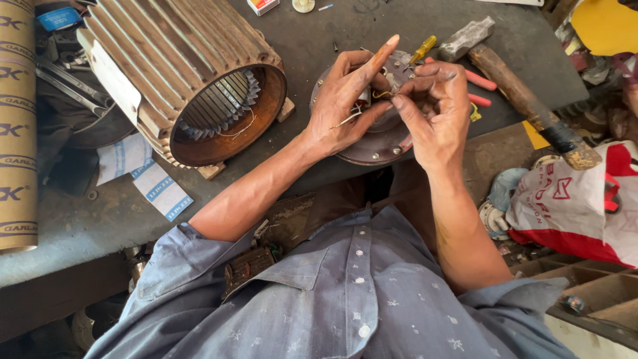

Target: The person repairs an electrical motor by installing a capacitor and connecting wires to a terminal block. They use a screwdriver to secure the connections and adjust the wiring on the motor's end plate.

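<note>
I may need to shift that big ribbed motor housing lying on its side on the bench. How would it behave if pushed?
The ribbed motor housing looks like thick rusty metal with windings inside, so probably heavy and stiff. Lying on its round side, it might roll, though wooden blocks under its rim seem to chock it. The ribs should give some grip, but it probably needs both hands.

Left hand (345, 100) and right hand (432, 106) pinch thin wires (382, 94) over a round cover (372, 143); motor housing (186, 80) at nine o'clock, hammer (525, 100) at three.

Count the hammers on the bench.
1: a hammer lies right of the round end cover, head toward the bench's far edge, handle toward the person. Others may be hidden off frame.
</note>
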The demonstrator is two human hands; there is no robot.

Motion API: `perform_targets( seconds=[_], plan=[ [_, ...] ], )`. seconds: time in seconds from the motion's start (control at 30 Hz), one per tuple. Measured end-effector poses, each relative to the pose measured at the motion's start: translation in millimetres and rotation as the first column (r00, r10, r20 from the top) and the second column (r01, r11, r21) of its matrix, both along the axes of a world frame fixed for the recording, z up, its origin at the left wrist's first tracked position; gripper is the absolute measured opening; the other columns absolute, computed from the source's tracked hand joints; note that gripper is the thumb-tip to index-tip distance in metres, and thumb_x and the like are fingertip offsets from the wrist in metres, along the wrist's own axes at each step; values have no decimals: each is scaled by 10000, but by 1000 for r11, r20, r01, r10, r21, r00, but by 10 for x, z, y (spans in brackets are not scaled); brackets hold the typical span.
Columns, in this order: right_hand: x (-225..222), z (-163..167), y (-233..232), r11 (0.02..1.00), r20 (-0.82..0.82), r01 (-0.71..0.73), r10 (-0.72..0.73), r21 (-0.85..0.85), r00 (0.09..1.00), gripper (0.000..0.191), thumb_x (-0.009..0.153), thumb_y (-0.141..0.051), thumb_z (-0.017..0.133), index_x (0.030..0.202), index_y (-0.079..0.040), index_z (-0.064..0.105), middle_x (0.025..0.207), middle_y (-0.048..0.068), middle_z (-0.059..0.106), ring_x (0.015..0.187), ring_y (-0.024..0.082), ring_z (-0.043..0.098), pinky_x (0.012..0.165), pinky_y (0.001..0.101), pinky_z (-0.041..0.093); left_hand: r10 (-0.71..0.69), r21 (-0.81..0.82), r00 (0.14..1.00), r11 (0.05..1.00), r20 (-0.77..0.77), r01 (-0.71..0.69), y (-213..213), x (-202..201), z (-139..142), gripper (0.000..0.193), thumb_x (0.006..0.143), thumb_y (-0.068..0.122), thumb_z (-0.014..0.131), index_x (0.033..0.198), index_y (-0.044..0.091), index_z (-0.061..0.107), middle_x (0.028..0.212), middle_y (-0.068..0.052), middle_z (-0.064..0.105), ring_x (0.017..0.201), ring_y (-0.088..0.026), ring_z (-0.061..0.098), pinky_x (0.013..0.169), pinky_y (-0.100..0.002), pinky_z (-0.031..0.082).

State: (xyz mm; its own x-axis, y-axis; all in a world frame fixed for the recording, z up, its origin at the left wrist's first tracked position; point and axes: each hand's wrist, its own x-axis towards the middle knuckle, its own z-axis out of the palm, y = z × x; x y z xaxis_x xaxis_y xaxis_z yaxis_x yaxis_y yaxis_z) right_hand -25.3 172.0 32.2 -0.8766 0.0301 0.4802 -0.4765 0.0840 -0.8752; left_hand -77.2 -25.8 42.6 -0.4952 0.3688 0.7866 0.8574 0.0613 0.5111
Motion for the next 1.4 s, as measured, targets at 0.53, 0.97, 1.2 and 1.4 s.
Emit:
perform_targets(
  seconds=[0.53,0.97,1.2,1.4],
  plan=[
    [52,47,-11,984,-11,-46,49,171,999,467,995,101,717,1299,-71,409,979,58,636,914,100,653,841,230,541,-128,138,951,986,283,91,10,2,-75,918,944,-75,802,1639,272,314,1180,-22,532,936,-65,679,827,-245,577],
    [182,54,-130,937,-168,201,-157,287,973,391,976,43,734,1299,2,517,1071,85,670,957,144,696,913,262,552,34,114,989,992,147,-52,-11,-22,-102,901,973,-73,760,1665,229,267,941,-8,585,885,-117,604,822,-288,539],
    [85,347,7,797,-338,305,-135,521,931,186,1017,-20,767,1186,-4,691,1139,122,695,1055,244,692,1000,340,559,-73,188,978,982,196,36,3,-10,-93,882,979,-75,773,1647,228,283,953,-15,599,875,-103,636,864,-274,564],
    [-19,464,-18,649,-416,386,-116,656,902,164,947,-112,868,1078,-67,781,1094,60,739,1080,273,661,1015,397,554,-72,168,978,985,196,39,-12,-20,-65,868,984,-45,803,1614,244,281,971,-11,612,880,-92,649,847,-273,558]
  ],
)
